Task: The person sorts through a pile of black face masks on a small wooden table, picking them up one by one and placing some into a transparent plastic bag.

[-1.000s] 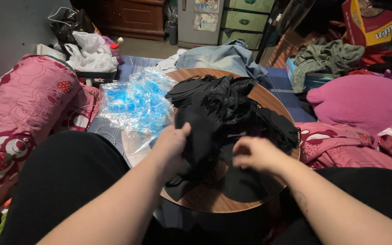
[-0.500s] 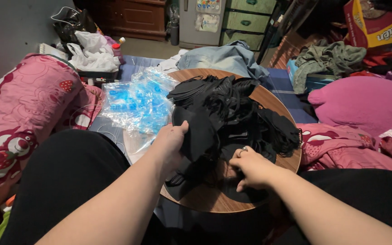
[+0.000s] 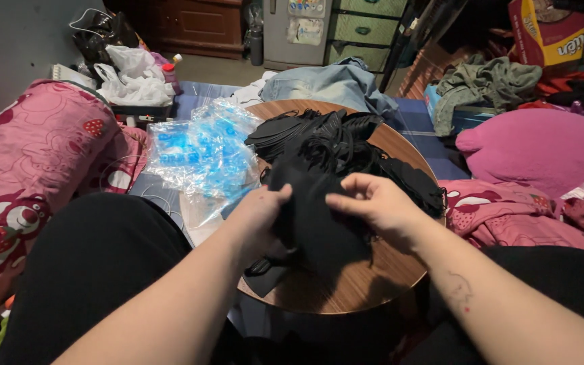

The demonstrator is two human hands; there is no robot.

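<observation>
Head view: left hand (image 3: 259, 215) and right hand (image 3: 373, 203) at frame centre, fingers (image 3: 346, 201) pinched shut on one black cloth piece (image 3: 312, 216) held between them above round wooden worktop (image 3: 346, 287). One heap of black pieces (image 3: 332, 142) behind, count unclear. One clear plastic bag pile (image 3: 201, 152) left of it.

**Materials and Surface Finish**

Black fabric piece (image 3: 312, 216): matt, soft cloth. Black pile (image 3: 332, 145): the same matt cloth, with thin straps. Round table (image 3: 366, 277): wood-grain top, smooth, slight sheen. Plastic bags (image 3: 201, 152): clear, glossy, crinkled film with blue print. Pink blanket (image 3: 32, 155): soft printed cloth, matt. Jeans (image 3: 326, 84): faded denim.
</observation>
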